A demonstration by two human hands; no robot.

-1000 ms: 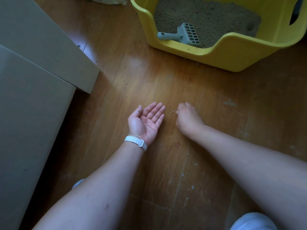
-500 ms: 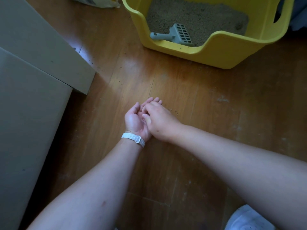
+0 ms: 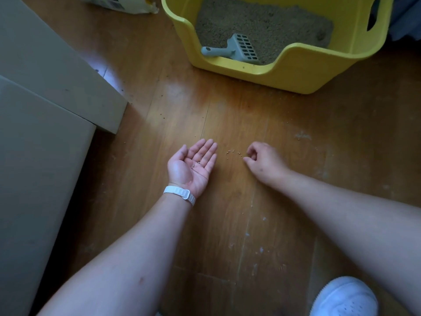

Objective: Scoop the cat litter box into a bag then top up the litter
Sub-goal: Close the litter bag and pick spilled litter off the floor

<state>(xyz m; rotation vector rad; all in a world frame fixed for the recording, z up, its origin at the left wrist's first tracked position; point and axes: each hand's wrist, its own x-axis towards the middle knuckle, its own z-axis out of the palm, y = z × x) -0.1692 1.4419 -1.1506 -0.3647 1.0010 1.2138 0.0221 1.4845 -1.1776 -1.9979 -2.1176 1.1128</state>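
left hand (image 3: 193, 166): palm up, low at the wooden floor (image 3: 227, 224), fingers straight and together, gripping nothing. cannot tell if the back of the hand touches the floor. a few grains in the palm (image 3: 196, 164) sit near the base of the fingers. white wristband (image 3: 180, 193) on the left wrist.

right hand (image 3: 264, 161): knuckles up, fingers curled under, tips down at the floor, thumb pointing toward the left hand. cannot tell whether a grain is pinched, as the tips are hidden under the hand.

stray grains (image 3: 233, 152): a short scatter on the floor between the two hands, just beside the right thumb, apart from the left hand.

yellow litter box (image 3: 296, 71): on the floor at the top of view, well apart from both hands, low cut-out front facing the person. litter (image 3: 262, 21) covers its bottom, brown-grey, with an uneven surface. grey scoop (image 3: 237, 50) lies on the litter at the near left of the box, slotted blade to the right and handle pointing left toward the wall. neither hand touches it.

pale bag (image 3: 123, 4): partly in view at the top edge, left of the box. print too small to read.

grey panels (image 3: 45, 65) fill the left side. white shoe (image 3: 344, 297) at bottom right, below the right forearm.
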